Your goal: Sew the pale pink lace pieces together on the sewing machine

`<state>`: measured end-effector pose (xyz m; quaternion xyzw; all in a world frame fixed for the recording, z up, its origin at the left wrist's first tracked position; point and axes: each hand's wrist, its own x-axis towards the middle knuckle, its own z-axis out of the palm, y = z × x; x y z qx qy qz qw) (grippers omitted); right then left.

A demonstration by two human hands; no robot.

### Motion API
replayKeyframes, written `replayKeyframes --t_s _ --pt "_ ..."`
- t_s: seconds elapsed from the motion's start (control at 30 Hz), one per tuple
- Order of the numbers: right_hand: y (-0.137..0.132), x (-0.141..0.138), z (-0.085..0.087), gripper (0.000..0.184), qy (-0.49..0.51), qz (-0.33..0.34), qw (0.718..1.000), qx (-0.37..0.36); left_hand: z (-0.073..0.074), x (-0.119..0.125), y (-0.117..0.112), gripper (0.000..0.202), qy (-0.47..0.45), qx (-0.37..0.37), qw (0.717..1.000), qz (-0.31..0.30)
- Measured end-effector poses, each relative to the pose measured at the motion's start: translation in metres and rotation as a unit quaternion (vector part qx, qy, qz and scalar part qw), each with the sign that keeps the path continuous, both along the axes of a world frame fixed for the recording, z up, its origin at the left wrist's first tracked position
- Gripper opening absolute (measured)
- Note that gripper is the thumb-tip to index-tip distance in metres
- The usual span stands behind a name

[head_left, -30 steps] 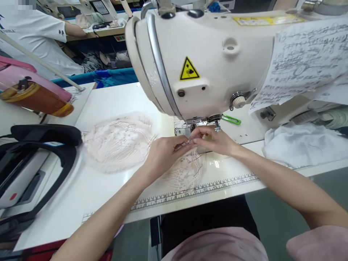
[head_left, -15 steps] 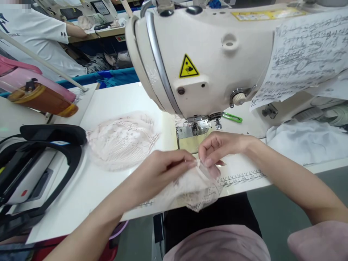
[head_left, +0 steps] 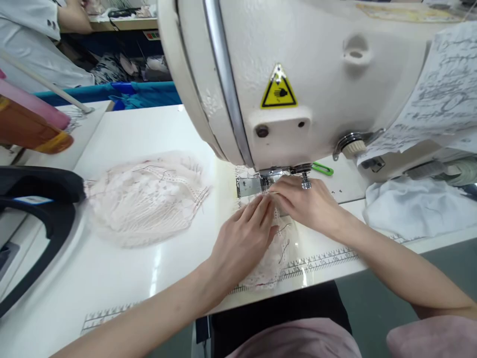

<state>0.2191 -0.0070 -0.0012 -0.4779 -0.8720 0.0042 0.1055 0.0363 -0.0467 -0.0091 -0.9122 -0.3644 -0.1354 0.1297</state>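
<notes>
- as we look at the sewing machine (head_left: 316, 64), where's the lace (head_left: 274, 258)?
- just below its head, spreading toward us. the left hand (head_left: 242, 236) lies over it, fingers fairly straight and together; the right hand (head_left: 307, 201) curls beside the left fingertips. whether either grip pinches, i can't tell.
- and doing this well?
- i'd smooth it flat, guide lightly, fingertips clear of the machine's needle area.
</notes>
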Motion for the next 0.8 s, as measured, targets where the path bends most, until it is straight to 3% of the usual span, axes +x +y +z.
replayKeyframes --t_s 0.2,0.57,0.8 --pt "0.0 -0.006 -0.013 0.039 -0.058 0.009 0.995 0.075 -0.021 -0.008 0.019 0.044 -0.021 -0.025 0.999 -0.007" --pt "0.002 -0.007 -0.018 0.048 -0.131 -0.035 0.99 0.049 -0.025 -0.014 0.027 0.044 -0.044 -0.026 0.999 0.014" --pt "0.003 -0.007 -0.018 0.047 -0.098 -0.044 0.994 0.028 -0.026 -0.013 0.029 0.043 -0.046 -0.022 0.999 0.013"
